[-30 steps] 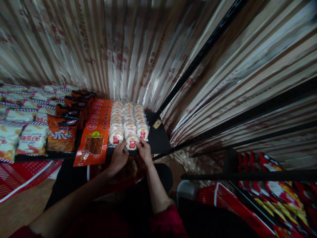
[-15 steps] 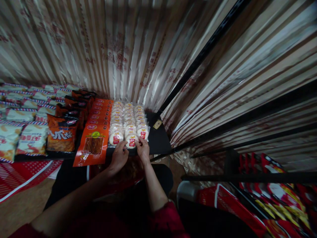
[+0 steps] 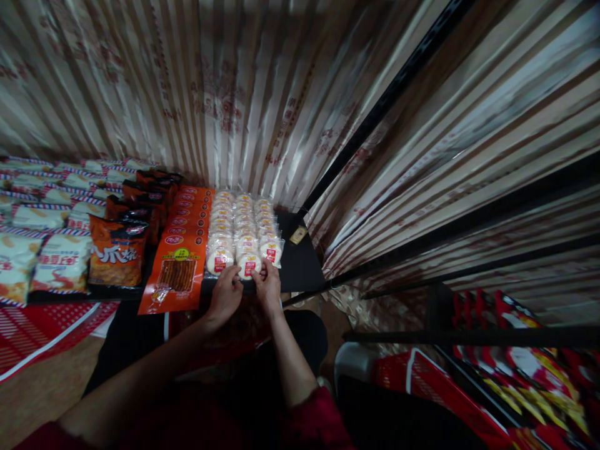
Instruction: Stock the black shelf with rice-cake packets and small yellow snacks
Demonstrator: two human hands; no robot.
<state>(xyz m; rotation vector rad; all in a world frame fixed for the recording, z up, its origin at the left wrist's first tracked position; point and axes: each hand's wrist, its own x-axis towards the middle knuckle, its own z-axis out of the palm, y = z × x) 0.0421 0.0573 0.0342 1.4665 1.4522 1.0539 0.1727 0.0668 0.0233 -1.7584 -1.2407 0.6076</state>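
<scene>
Clear packets of round white crackers lie overlapping in three columns on a black shelf [image 3: 300, 265]. The front cracker packet [image 3: 248, 265] of the middle column has a red label. My left hand [image 3: 227, 296] has its thumb and fingers closed at that packet's lower left corner. At its lower right edge, my right hand [image 3: 269, 286] pinches with thumb and forefinger. Left of the crackers, orange flat snack packs [image 3: 177, 272] overlap in one column. The right column's front packet [image 3: 270, 251] lies just beyond my right fingers.
Orange-and-black snack bags [image 3: 117, 253] and white snack bags [image 3: 59, 262] fill the shelf's left side. A small yellowish tag [image 3: 299, 235] sits near the right corner. Black metal bars [image 3: 389, 94] cross before a pleated curtain [image 3: 262, 87]. Red baskets [image 3: 435, 381] stand below.
My right hand has shifted slightly left and down along the front middle packet's edge. My left hand stays almost where it was, and the packets look nearly unchanged.
</scene>
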